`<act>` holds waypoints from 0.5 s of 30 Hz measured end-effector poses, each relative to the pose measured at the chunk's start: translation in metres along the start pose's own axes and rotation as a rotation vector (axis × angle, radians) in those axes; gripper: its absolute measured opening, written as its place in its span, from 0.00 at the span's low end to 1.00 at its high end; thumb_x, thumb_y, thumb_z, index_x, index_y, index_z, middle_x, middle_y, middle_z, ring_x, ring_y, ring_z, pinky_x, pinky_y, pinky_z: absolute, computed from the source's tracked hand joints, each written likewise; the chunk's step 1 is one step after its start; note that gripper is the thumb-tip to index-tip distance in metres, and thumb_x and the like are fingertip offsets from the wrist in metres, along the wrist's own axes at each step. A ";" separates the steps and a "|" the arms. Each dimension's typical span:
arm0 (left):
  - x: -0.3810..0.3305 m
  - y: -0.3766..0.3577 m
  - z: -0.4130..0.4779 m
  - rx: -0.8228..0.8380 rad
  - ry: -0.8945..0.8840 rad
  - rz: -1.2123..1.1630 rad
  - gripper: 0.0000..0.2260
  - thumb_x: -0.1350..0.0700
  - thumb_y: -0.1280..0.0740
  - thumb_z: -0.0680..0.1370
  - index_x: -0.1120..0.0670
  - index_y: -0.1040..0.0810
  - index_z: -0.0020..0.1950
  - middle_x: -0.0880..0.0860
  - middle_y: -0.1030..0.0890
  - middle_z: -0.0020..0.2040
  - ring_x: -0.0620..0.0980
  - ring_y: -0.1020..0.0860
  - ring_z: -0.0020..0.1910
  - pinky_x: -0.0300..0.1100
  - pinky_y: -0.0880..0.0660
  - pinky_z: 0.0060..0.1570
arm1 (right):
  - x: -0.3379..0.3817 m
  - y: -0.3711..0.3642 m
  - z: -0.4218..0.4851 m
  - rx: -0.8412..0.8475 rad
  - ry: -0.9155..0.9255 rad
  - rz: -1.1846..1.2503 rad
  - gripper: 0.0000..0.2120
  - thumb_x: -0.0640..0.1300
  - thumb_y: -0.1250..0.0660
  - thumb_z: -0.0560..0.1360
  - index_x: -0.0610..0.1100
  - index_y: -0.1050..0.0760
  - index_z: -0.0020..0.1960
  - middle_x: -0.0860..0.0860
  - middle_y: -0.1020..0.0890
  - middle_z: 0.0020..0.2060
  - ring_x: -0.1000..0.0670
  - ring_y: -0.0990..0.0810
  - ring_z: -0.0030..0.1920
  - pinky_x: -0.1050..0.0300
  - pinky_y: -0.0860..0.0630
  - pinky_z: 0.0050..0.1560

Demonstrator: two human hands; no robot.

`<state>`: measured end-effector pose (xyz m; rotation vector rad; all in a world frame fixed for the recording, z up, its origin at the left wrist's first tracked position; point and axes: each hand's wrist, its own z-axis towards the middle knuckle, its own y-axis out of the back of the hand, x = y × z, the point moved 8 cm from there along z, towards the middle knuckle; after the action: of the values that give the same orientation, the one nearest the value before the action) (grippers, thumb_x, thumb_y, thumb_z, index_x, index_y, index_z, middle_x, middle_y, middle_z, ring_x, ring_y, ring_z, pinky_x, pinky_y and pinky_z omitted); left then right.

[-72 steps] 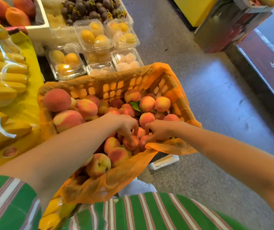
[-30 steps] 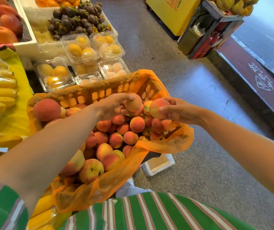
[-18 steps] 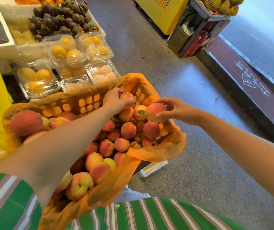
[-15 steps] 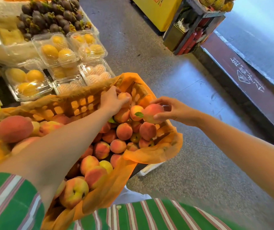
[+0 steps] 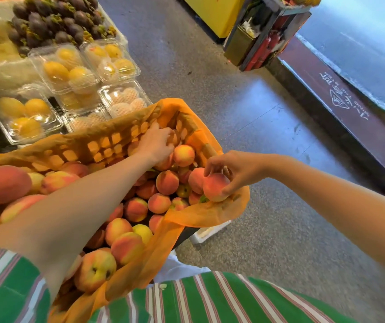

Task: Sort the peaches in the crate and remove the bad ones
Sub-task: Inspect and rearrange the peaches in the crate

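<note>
Head view: an orange latticed plastic crate [image 5: 107, 143], lined with a thin orange plastic sheet [image 5: 202, 217], is heaped with red-and-yellow round peaches [image 5: 138, 209]. The left hand [image 5: 155, 146] reaches to the crate's far corner, fingers curled over a small peach at the wall [image 5: 175, 139]. The right hand [image 5: 237, 171] pinches a pink-red peach [image 5: 215, 187] between thumb and fingertips, just above the right rim. Clear plastic boxes of yellow fruit [image 5: 66, 72] stand beyond the crate.

White stencil on dark red step [image 5: 340, 106], beyond right grip [image 5: 235, 171]: characters, triangle symbol, small Latin line, all illegible.
</note>
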<state>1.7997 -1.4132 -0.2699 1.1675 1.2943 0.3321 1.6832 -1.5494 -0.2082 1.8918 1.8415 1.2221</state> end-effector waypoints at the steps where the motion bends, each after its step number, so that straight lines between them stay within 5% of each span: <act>1: 0.001 0.000 -0.004 0.022 0.002 0.002 0.18 0.55 0.35 0.76 0.54 0.26 0.66 0.62 0.31 0.61 0.64 0.27 0.58 0.50 0.29 0.51 | 0.003 -0.004 0.001 0.020 0.010 -0.078 0.25 0.50 0.24 0.65 0.54 0.28 0.60 0.54 0.23 0.53 0.51 0.24 0.50 0.56 0.25 0.49; 5: 0.004 -0.001 -0.019 0.114 -0.019 0.027 0.12 0.54 0.36 0.76 0.58 0.25 0.57 0.62 0.28 0.55 0.64 0.27 0.55 0.49 0.31 0.47 | 0.012 -0.011 0.006 0.031 0.011 -0.232 0.24 0.49 0.26 0.67 0.51 0.28 0.61 0.50 0.22 0.56 0.47 0.24 0.53 0.47 0.24 0.53; 10: 0.010 -0.001 -0.041 0.190 -0.041 0.027 0.16 0.53 0.36 0.77 0.54 0.24 0.64 0.61 0.27 0.57 0.61 0.28 0.57 0.51 0.28 0.55 | 0.016 -0.015 0.008 0.038 0.005 -0.344 0.25 0.49 0.26 0.67 0.49 0.30 0.61 0.49 0.23 0.54 0.47 0.25 0.51 0.49 0.25 0.51; 15: 0.017 0.004 -0.053 0.230 -0.064 -0.001 0.13 0.55 0.34 0.76 0.54 0.22 0.59 0.56 0.21 0.55 0.56 0.23 0.54 0.50 0.25 0.53 | 0.023 0.001 0.013 -0.106 0.048 -0.040 0.23 0.48 0.24 0.68 0.51 0.29 0.59 0.52 0.24 0.55 0.50 0.24 0.52 0.57 0.26 0.49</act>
<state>1.7603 -1.3733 -0.2679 1.3599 1.3010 0.1458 1.6892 -1.5243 -0.2067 1.7755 1.7915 1.3357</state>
